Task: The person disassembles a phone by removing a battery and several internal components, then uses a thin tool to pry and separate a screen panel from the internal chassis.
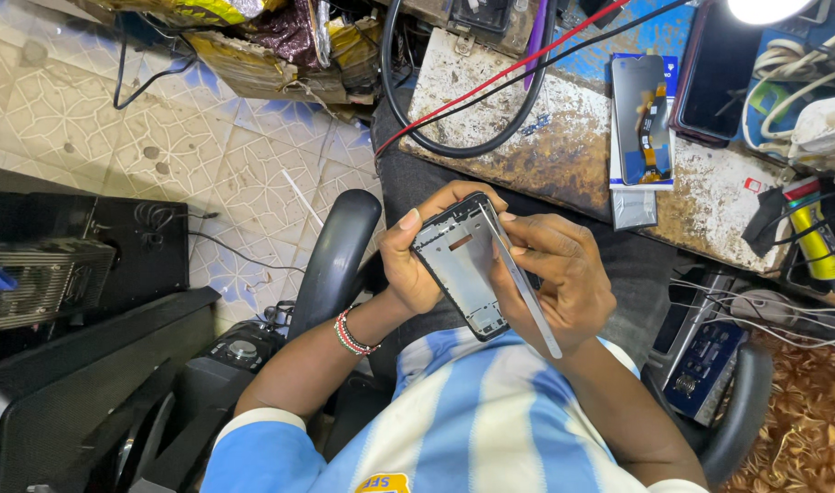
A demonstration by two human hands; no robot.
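Note:
My left hand (416, 260) grips a black phone frame (460, 269) with a bare grey metal inside, holding it tilted over my lap. My right hand (563, 278) supports the frame's right edge and holds a thin flat silver metal tool (525, 290) laid along that edge, its tip near the frame's top. A beaded bracelet (352, 334) circles my left wrist.
A worn workbench (527, 146) lies ahead with a phone screen part with orange flex cable (643, 119), a dark phone (720, 73), red and black cables (490, 87), a yellow tube (819, 239). A chair armrest (335, 251) stands at left, black equipment (71, 274) beyond it on the tiled floor.

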